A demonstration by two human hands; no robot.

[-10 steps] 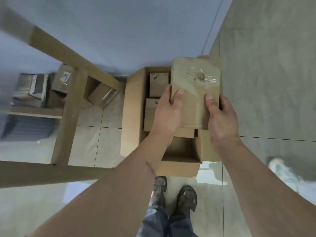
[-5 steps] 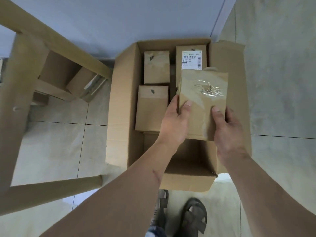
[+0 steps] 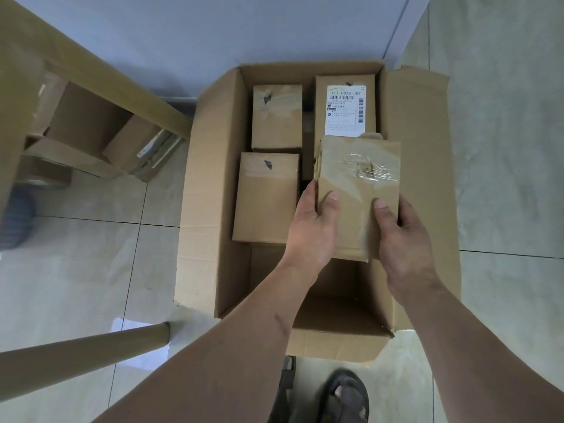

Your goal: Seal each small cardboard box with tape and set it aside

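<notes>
Done: three small boxes (image 3: 276, 117) lie in the carton (image 3: 210, 193), along its far and left sides.
Left: the taped box (image 3: 358, 190) is not yet set down.
Left hand (image 3: 311, 230): grip curled on its near-left edge.
Right hand (image 3: 403, 236): grip curled on its near-right edge.
Box: over the carton's right side, between both hands.

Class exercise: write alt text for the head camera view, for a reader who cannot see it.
Two hands, left and right, hold a taped small box over a large open carton on the floor. Three small boxes already lie inside it, one bearing a white shipping label.
</notes>
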